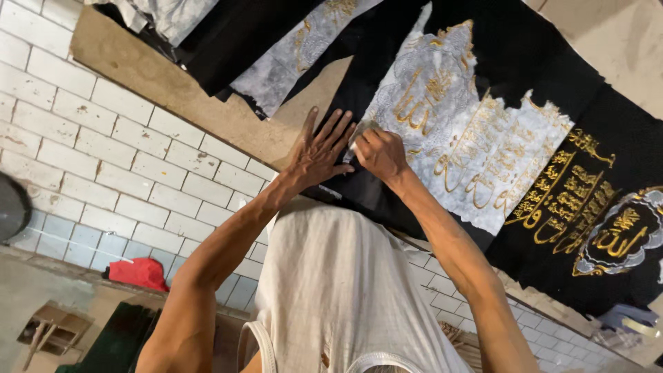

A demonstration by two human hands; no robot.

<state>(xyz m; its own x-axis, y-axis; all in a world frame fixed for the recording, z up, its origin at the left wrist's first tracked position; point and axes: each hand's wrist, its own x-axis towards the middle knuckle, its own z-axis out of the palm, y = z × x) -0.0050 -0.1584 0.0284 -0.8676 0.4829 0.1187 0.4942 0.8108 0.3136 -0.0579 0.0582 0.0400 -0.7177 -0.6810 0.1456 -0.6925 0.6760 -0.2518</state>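
Observation:
A long black cloth (552, 76) with gold embroidery lies across a table, partly covered by a thin grey-white paper backing (476, 138). My left hand (319, 150) lies flat with fingers spread on the black cloth near its edge. My right hand (378, 153) is closed on a torn edge of the grey-white backing just beside the left hand. A gold embroidered medallion (618, 231) and gold lettering (563, 193) show bare at the right, where no backing covers them.
The brown table edge (179, 90) runs along a white-tiled wall (103, 152). More black and grey cloth (276, 62) lies further up the table. A red cloth (140, 271) and dark green fabric (117, 342) lie on the floor below. My white vest (338, 290) fills the lower middle.

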